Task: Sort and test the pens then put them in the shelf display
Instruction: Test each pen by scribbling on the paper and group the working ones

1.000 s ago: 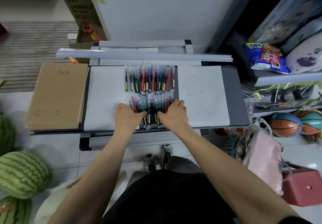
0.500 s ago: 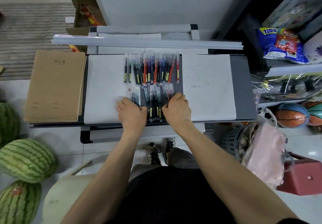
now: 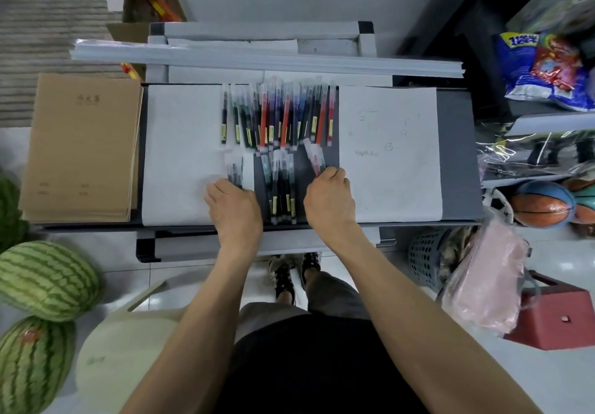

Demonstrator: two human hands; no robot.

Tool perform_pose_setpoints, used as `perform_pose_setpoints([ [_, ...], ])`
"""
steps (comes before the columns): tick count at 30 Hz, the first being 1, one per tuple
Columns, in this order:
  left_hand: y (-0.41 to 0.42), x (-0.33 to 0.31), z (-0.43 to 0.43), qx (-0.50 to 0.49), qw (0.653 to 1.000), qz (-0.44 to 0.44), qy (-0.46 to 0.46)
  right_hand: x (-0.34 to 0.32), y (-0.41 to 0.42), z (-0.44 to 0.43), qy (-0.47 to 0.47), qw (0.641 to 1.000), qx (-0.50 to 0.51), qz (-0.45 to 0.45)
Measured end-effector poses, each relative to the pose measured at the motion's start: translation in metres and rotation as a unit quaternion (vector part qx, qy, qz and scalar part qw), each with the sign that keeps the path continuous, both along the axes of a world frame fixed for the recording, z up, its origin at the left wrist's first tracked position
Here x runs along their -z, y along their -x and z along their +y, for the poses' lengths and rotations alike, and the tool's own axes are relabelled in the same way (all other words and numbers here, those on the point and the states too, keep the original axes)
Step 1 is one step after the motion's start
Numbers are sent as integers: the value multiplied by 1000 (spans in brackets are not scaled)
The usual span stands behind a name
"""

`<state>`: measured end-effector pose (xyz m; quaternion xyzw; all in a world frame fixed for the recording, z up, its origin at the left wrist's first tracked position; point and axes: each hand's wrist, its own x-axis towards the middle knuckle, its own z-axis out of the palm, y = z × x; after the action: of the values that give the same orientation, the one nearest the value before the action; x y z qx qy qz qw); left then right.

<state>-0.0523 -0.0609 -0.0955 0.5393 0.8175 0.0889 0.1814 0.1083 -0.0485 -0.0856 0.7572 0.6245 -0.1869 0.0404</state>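
Several capped pens (image 3: 280, 117) in red, blue and black lie in a row at the far side of the grey table (image 3: 457, 156). The nearer row is split into three bunches. My left hand (image 3: 235, 211) rests with fingers curled on a few dark pens (image 3: 235, 172) lying on the left white sheet (image 3: 180, 156). A middle bunch of pens (image 3: 280, 188) lies untouched between my hands. My right hand (image 3: 330, 201) is curled on a few red pens (image 3: 314, 159) that slant beside the right sheet (image 3: 392, 172), which carries small scribbles.
A stack of brown notebooks (image 3: 80, 146) overhangs the table's left end. Long white strips (image 3: 257, 59) run along the back edge. Watermelons (image 3: 45, 278) sit on the floor at left. A basket (image 3: 425, 259), pink bag (image 3: 489, 278), red box (image 3: 557, 317) and balls (image 3: 541, 204) crowd the right.
My hands have moved apart, splitting the near row of pens. The left hand slid dark pens left onto the paper and the right hand drew red pens to the right.
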Motion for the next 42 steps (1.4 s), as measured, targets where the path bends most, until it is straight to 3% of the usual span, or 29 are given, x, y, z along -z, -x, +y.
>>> perform_pose_setpoints([
  [5,7,10,-3,40,999,26,24,-15,-3,-7,-59,997,-8,52],
  [8,9,9,-10,13,998,-46,-46,-24,-10,-9,-53,982,100,149],
  [11,7,-5,-14,-59,988,-131,-54,-24,-21,-10,5,961,146,235],
  [15,9,-22,-15,-53,971,-220,-79,-20,-29,-13,20,923,183,337],
  [20,10,-31,-6,-57,927,-358,-100,-18,-26,-9,13,829,254,499],
  [23,10,-33,5,-73,901,-412,-114,-19,-20,-3,-21,831,235,503],
  [29,7,-27,20,-44,904,-404,-132,-14,-1,17,-114,834,253,476],
  [32,3,-19,30,-41,911,-361,-193,-11,6,25,-170,834,249,462],
  [36,1,-1,45,-67,901,-335,-267,-4,17,35,-269,814,228,462],
  [42,-9,6,54,-3,856,-321,-405,14,30,40,-362,768,205,487],
])
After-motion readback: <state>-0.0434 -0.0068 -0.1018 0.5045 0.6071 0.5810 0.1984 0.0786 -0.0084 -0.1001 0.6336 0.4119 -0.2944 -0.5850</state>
